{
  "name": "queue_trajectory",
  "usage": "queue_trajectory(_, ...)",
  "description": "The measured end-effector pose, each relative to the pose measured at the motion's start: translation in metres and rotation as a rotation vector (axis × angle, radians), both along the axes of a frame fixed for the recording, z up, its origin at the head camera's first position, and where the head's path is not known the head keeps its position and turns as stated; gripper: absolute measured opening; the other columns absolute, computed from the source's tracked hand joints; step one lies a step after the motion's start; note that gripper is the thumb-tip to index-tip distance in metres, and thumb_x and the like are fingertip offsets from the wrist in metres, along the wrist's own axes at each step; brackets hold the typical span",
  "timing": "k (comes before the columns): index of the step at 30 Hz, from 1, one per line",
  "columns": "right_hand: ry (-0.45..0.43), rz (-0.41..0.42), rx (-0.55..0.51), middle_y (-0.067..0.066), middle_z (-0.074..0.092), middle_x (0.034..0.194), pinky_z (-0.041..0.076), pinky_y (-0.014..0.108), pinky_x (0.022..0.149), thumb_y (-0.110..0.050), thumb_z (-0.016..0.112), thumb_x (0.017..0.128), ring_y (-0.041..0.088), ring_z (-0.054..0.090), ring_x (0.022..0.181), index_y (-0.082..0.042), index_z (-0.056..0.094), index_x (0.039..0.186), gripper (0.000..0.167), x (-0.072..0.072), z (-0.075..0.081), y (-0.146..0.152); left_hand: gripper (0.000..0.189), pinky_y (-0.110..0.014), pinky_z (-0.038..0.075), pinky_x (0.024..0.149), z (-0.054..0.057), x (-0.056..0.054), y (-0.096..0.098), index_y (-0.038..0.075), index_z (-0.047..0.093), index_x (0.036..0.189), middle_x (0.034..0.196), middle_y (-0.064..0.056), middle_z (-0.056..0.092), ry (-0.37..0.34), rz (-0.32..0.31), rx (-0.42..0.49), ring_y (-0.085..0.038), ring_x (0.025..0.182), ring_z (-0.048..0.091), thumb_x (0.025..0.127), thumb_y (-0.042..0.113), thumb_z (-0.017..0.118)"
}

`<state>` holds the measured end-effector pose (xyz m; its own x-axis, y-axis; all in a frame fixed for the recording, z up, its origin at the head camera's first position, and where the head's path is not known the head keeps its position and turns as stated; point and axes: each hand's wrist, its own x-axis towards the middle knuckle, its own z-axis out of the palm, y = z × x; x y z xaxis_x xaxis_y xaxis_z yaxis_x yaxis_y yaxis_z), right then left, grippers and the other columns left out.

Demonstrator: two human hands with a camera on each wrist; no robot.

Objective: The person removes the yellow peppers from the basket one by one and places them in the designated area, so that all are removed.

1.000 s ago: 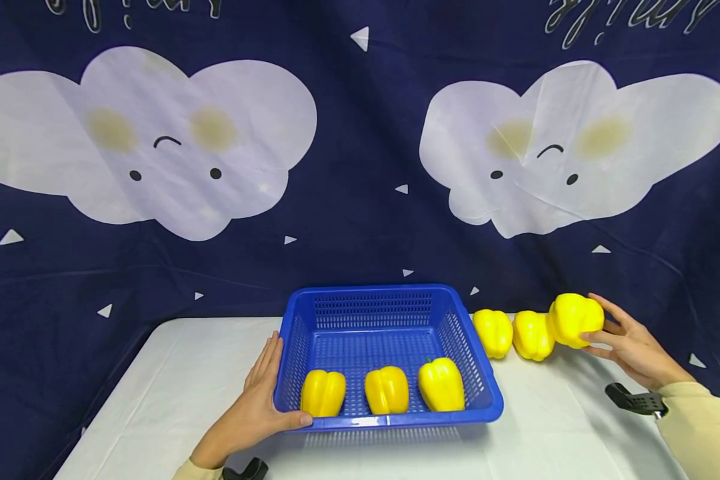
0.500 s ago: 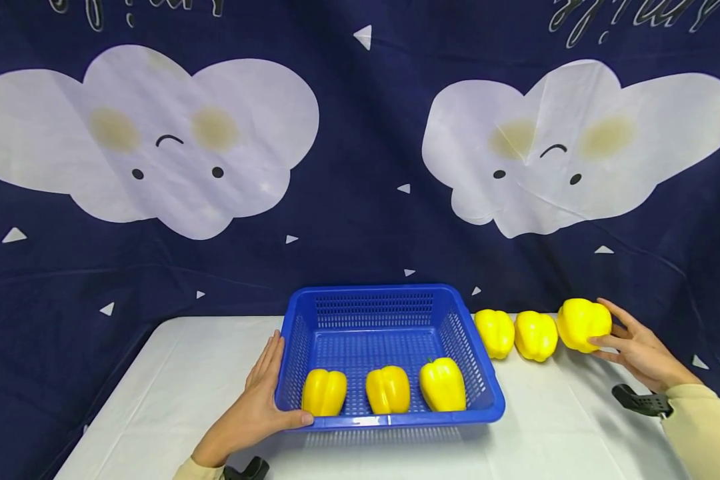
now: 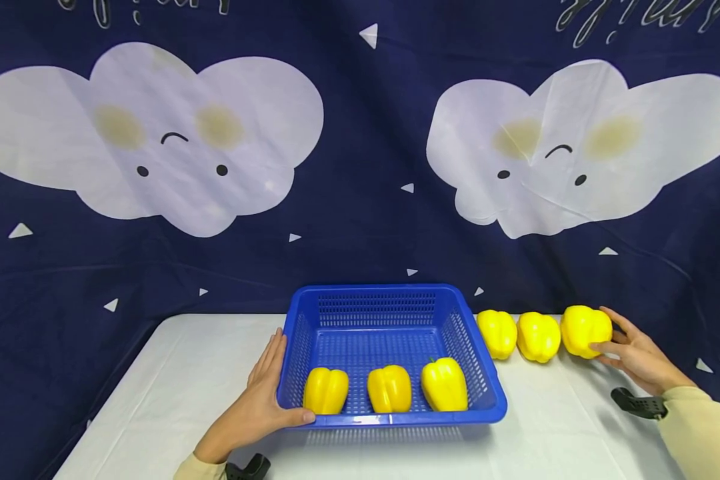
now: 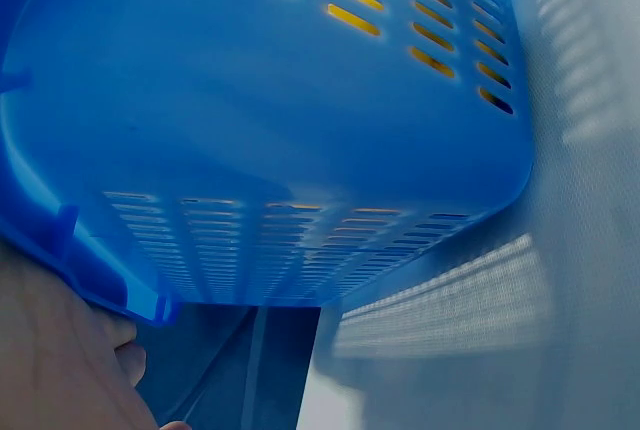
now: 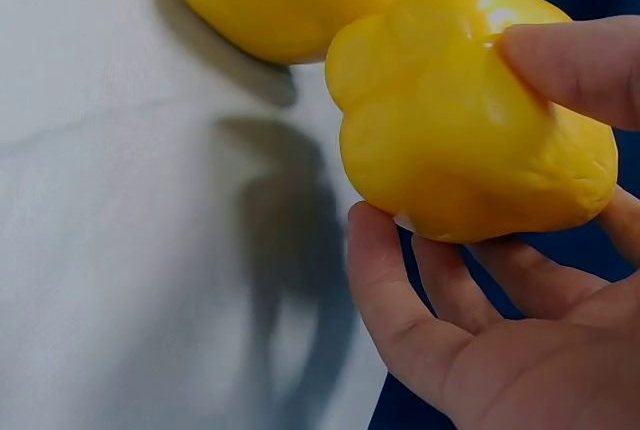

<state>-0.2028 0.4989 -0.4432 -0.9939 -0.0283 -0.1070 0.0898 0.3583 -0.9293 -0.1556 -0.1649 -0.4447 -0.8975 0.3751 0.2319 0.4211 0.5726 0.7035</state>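
A dark blue cloth (image 3: 366, 133) w/ printed clouds hangs behind the far edge of the white counter (image 3: 132, 407), so there's prob. little room to the rear. On the counter the blue basket (image 3: 396, 419) stands upright. The left hand (image 3: 255, 403) is at its near left corner: fingers straight along the outer wall, thumb laid over the rim; IMO it steadies the basket. The right hand (image 3: 639, 360) pinches the held pepper (image 3: 585, 332) btwn thumb and fingers, at the right end of a row outside the basket. Step in hand, as I judge: either lifting this pepper or setting it down; whether it touches the counter, I can't tell. Next move calls for care, b/c the middle pepper (image 3: 539, 337) is just beside it and could be bumped. If it must stay, fingers should loosen w/o rolling it; if it must go basketwards, the middle pepper, the inner pepper (image 3: 497, 335) and the basket's right wall stand in the way, so it'd need raising over them. Inside, along the near side, lie apart a left pepper (image 3: 326, 392), a central pepper (image 3: 390, 390) and a right pepper (image 3: 445, 385), the last w/ a tiny green stem (image 3: 432, 360).
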Motion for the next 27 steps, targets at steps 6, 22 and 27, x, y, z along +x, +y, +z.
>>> queue_trajectory(6, -0.042, -0.004, 0.024, 0.046, -0.008, 0.154, 0.055, 0.024, 0.082, -0.01, 0.061, 0.1, -0.02, 0.043, 0.092, -0.01, -0.019, 0.158, 0.098, -0.001, -0.006, 0.004, 0.13, -0.077, 0.004, 0.108, -0.001, -0.001, 0.0, -0.007, 0.001, 0.158, 0.166, -0.022, -0.01, -0.002, -0.011, 0.002, -0.045, 0.151, -0.006, 0.074, 0.045, 0.086)
queue_trajectory(22, -0.093, 0.004, 0.113, 0.047, -0.009, 0.153, 0.045, 0.061, 0.099, -0.009, 0.056, 0.101, 0.06, 0.017, 0.133, 0.003, -0.022, 0.152, 0.094, -0.008, -0.015, 0.003, 0.13, -0.078, 0.004, 0.107, 0.0, 0.0, -0.001, -0.007, 0.001, 0.158, 0.165, -0.026, -0.008, -0.004, -0.009, 0.003, -0.047, 0.15, -0.005, 0.074, 0.044, 0.087)
queue_trajectory(27, -0.1, 0.007, 0.124, 0.047, -0.011, 0.152, 0.044, 0.063, 0.099, -0.008, 0.057, 0.1, 0.061, 0.015, 0.133, 0.004, -0.023, 0.151, 0.096, -0.008, -0.016, 0.005, 0.13, -0.078, 0.004, 0.107, 0.0, 0.0, -0.001, -0.007, 0.001, 0.158, 0.165, -0.026, -0.008, -0.007, -0.006, 0.002, -0.046, 0.151, -0.005, 0.074, 0.044, 0.087)
